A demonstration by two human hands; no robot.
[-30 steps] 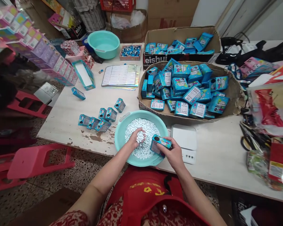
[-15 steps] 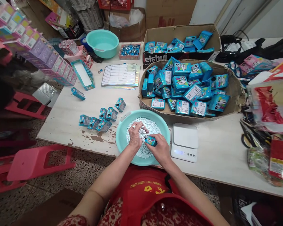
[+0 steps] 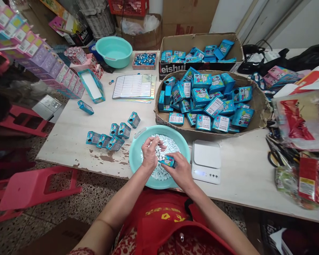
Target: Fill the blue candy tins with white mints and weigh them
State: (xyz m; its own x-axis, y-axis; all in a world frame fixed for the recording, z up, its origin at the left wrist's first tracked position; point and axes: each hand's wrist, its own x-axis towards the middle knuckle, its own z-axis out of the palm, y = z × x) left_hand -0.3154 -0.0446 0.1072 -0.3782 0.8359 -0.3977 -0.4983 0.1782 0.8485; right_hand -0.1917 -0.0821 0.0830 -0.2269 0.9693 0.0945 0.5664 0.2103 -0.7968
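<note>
A turquoise basin (image 3: 133,156) stands at the table's front edge, holding many small white candies (image 3: 172,144). Over it, my left hand (image 3: 150,153) is cupped, its fingers curled around a small heap of the candies. My right hand (image 3: 181,167) grips a small blue candy box (image 3: 168,160), lying on its side, with one end against the candies in my left palm. The box's opening is hidden by the candies and fingers. Just right of the basin is a white digital scale (image 3: 206,156) with its display lit. Several similar blue boxes (image 3: 115,143) stand on the table to the left.
A cardboard box (image 3: 252,125) heaped with blue candy boxes lies behind the basin, and another (image 3: 202,39) behind that. An open booklet (image 3: 134,85), a second basin (image 3: 114,53) and a tray of wrapped candies (image 3: 144,61) are farther back. Scissors (image 3: 273,159) lie right.
The blue box in my right hand has tilted slightly and moved closer against the candies in my left palm. The whole view has shifted a little.
</note>
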